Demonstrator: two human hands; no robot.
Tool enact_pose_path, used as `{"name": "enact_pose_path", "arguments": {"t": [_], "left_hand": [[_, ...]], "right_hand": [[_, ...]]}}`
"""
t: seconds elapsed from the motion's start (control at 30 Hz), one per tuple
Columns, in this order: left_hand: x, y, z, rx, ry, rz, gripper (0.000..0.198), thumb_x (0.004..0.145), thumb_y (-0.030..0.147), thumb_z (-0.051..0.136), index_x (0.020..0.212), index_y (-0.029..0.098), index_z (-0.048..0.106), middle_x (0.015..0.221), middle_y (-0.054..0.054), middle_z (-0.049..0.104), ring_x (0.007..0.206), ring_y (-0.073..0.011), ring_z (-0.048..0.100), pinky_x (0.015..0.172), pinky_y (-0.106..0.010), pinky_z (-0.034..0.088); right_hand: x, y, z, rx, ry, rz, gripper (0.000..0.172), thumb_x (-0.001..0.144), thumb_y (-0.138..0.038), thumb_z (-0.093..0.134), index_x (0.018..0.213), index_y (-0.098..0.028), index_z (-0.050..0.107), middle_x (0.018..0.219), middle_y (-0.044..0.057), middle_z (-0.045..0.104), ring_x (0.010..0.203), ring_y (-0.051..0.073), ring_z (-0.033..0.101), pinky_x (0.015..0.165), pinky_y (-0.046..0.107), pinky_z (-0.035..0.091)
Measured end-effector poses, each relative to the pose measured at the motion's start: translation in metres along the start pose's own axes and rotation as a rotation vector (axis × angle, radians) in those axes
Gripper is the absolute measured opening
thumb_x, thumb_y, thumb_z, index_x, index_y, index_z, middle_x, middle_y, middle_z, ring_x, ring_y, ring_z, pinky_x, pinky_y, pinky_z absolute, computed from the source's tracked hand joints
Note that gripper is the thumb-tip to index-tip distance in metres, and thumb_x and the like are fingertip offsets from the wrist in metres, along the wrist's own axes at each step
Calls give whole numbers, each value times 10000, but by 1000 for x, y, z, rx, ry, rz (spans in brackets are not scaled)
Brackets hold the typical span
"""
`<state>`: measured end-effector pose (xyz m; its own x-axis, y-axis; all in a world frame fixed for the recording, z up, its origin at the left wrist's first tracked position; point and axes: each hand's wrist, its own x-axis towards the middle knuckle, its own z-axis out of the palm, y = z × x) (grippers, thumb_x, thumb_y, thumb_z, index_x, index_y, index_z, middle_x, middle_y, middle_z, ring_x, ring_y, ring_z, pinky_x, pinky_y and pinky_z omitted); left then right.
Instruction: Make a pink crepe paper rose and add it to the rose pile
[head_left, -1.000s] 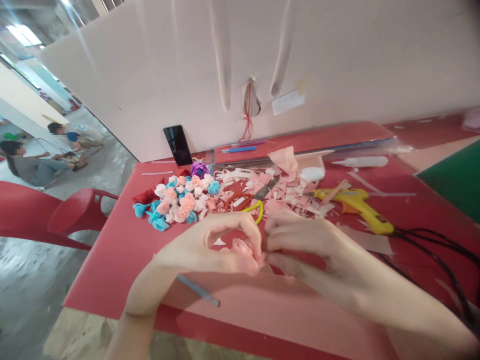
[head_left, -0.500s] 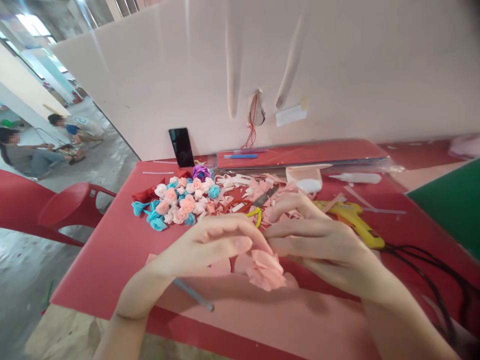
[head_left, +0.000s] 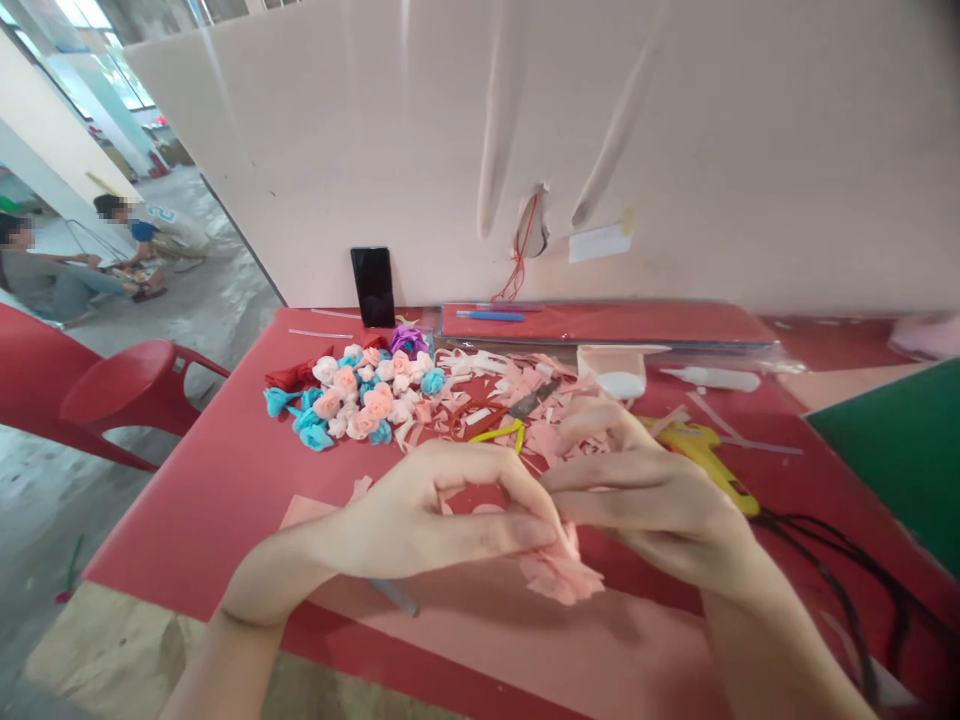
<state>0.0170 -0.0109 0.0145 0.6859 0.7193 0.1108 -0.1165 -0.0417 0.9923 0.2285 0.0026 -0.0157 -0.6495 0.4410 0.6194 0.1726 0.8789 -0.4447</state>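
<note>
A pink paper flower [head_left: 561, 577] hangs petals-down between my hands, above the table. My left hand [head_left: 405, 510] pinches its base between thumb and index finger. From the other side my right hand [head_left: 660, 495] has its fingertips closed at the same base; the exact contact is partly hidden behind the fingers. Under the hands lies a sheet of pink paper [head_left: 487, 640], with a grey pen [head_left: 395, 597] partly covered by my left hand. Behind them are scissors with yellow and red handles [head_left: 499, 432] among pink paper scraps [head_left: 517, 385].
Finished paper flowers [head_left: 352, 400] in pink, white, blue and purple cluster at left. A yellow glue gun [head_left: 712, 465] with black cable lies at right. A phone [head_left: 373, 287] leans on the white board [head_left: 375, 150]. Two people [head_left: 154, 235] sit on the floor far left.
My left thumb has closed in against the index finger at the flower's base. The flower has shifted slightly right and down and turned. The camera view has moved a little.
</note>
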Motion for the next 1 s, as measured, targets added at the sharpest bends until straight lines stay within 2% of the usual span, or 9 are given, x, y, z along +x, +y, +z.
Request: {"name": "enact_pose_path", "arguments": {"t": [0.1, 0.23, 0.43, 0.57, 0.67, 0.77, 0.9, 1.0], "left_hand": [[0, -1, 2, -89, -6, -4, 135, 861, 153, 512, 775, 144, 615, 779, -26, 631, 746, -108, 592, 705, -221, 479], [2, -1, 3, -45, 3, 24, 206, 881, 138, 436, 811, 134, 629, 779, -31, 607, 756, -107, 562, 763, -231, 459], [4, -5, 5, 15, 39, 75, 122, 851, 154, 521, 897, 153, 634, 864, -45, 663, 803, -131, 603, 730, -239, 485], [5, -10, 7, 26, 57, 119, 136, 856, 190, 538, 956, 174, 629, 873, -40, 691, 728, -129, 632, 678, -250, 510], [7, -13, 7, -7, 107, 120, 107, 833, 166, 568, 917, 171, 634, 863, -35, 680, 802, -137, 636, 752, -255, 513], [11, -16, 2, -154, 127, 70, 105, 822, 137, 572, 896, 184, 630, 885, -14, 659, 857, -123, 624, 806, -242, 499], [16, -21, -5, -278, 138, 8, 135, 836, 268, 582, 947, 203, 625, 910, -4, 638, 815, -108, 602, 779, -237, 487], [17, -21, -7, -259, 95, -7, 211, 800, 338, 624, 959, 200, 623, 896, -9, 641, 828, -121, 610, 761, -242, 489]], "right_hand": [[0, 3, -1, 27, 16, -21, 267, 959, -260, 368, 924, -262, 633, 817, 7, 698, 789, 167, 553, 759, 356, 427], [1, 7, -1, 120, 34, 44, 280, 958, -318, 366, 920, -295, 643, 822, -9, 709, 685, 137, 587, 793, 357, 424], [4, 12, 6, 249, 128, 81, 201, 893, -418, 482, 873, -332, 663, 723, -30, 692, 659, 139, 576, 758, 337, 454], [5, 18, 14, 296, 178, 102, 280, 894, -426, 477, 741, -287, 667, 684, -17, 667, 699, 147, 559, 736, 336, 448], [3, 21, 19, 317, 222, 93, 311, 892, -410, 481, 670, -276, 653, 620, -15, 627, 676, 155, 541, 687, 339, 447], [0, 21, 22, 308, 262, 134, 243, 875, -312, 536, 671, -247, 650, 648, -7, 618, 681, 155, 525, 691, 344, 439], [-2, 19, 22, 256, 272, 237, 236, 882, -259, 525, 677, -232, 638, 685, 4, 605, 742, 165, 501, 720, 352, 425], [0, 19, 19, 195, 262, 221, 193, 873, -271, 544, 728, -246, 669, 701, 9, 618, 752, 170, 497, 714, 351, 428]]}}
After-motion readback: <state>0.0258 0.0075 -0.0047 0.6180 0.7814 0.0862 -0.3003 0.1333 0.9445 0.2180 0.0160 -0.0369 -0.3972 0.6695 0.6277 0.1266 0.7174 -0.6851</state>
